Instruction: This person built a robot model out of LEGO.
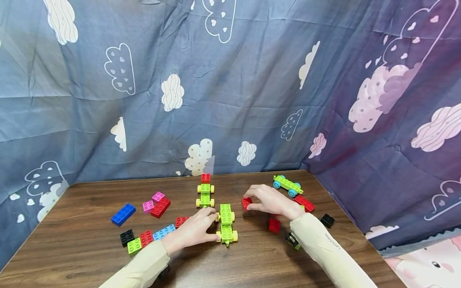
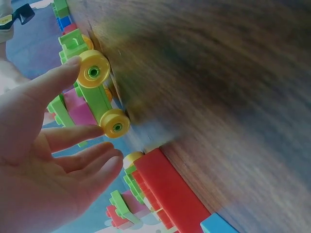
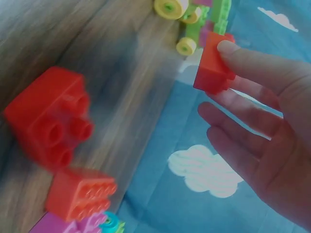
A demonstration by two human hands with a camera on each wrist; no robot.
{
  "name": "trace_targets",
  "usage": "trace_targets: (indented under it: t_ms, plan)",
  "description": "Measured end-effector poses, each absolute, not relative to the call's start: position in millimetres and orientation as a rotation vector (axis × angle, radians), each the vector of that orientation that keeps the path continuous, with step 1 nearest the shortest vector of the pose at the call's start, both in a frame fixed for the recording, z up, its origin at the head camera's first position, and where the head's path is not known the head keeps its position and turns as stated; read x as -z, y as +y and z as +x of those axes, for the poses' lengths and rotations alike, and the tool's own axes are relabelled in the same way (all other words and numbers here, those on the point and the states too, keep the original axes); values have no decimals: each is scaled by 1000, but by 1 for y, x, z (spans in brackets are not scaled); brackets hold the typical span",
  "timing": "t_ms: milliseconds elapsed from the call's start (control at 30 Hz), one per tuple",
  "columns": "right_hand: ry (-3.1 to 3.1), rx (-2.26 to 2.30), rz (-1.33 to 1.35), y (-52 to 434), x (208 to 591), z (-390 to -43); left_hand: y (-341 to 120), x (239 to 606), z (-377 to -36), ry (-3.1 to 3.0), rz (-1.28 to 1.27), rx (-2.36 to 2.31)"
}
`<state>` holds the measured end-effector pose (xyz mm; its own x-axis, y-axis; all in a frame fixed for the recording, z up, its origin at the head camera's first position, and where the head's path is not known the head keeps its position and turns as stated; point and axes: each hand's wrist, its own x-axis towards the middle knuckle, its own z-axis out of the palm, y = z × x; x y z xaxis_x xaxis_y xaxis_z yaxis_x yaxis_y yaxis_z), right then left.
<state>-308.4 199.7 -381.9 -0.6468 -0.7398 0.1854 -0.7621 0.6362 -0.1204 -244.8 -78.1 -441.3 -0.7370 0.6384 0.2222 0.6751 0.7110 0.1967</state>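
My right hand (image 1: 268, 200) pinches a red brick (image 1: 247, 203); my left hand (image 1: 194, 229) touches a green toy car (image 1: 226, 222).

My hands are apart: the brick is at mid-width of the worktop (image 1: 259, 256), toward its far edge, while my left thumb and fingertips touch the car's yellow wheels (image 2: 94, 72) without curling round them, nearer the near edge. I judge both to be light, stiff plastic, a little slippery but hardly fragile; the brick is best taken by its flat side walls, studs left clear, and the car low on its sides, since it could roll. The left wrist view shows a pink block (image 2: 80, 108) under the car's green top that the head view hides; the head view alone shows a black brick (image 1: 327, 221) near the right edge.
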Motion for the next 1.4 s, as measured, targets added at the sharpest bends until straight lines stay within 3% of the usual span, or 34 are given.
trace_targets:
  t_ms: [600,1400]
  plan:
    - [-2755,-535,1307,155,377,-303,-77,441,-245,-2797,-1063,427]
    - [-2713,-545,1370,142,390,-305,-78,441,-248,-2837,-1051,491]
